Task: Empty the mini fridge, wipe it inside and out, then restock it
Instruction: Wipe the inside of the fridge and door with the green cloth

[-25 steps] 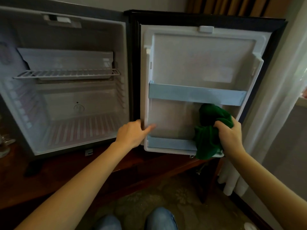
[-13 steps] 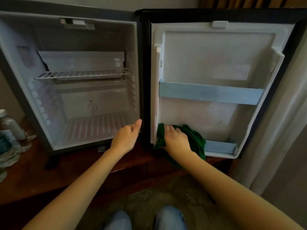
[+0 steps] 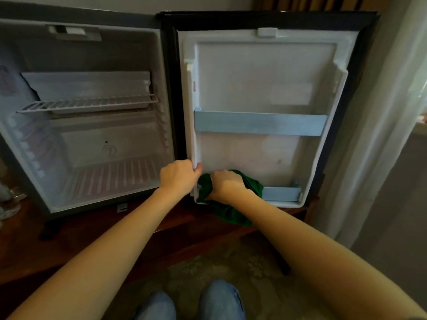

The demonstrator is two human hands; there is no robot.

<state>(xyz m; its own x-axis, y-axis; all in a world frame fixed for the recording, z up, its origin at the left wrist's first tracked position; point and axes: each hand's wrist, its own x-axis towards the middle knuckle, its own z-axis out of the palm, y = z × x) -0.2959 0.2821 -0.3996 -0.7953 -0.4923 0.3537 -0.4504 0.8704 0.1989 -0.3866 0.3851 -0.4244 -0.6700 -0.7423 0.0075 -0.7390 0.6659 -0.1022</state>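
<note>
The mini fridge (image 3: 92,139) stands open and empty, with one wire shelf (image 3: 87,103) inside. Its door (image 3: 265,93) is swung wide to the right, showing the white inner liner and two blue-grey rails. My left hand (image 3: 179,176) grips the door's inner left edge near the bottom. My right hand (image 3: 227,184) holds a green cloth (image 3: 231,211) bunched against the lower left corner of the door liner. Part of the cloth hangs below the door's bottom edge.
The fridge sits on a dark wooden cabinet top (image 3: 80,239). Bottles and glassware (image 3: 8,197) show at the far left edge. A pale curtain (image 3: 379,135) hangs right of the door. My knees (image 3: 189,301) are over patterned carpet below.
My right hand swept the cloth from the door's lower right to its lower left corner. My left hand dropped off the door's edge briefly and now grips it again.
</note>
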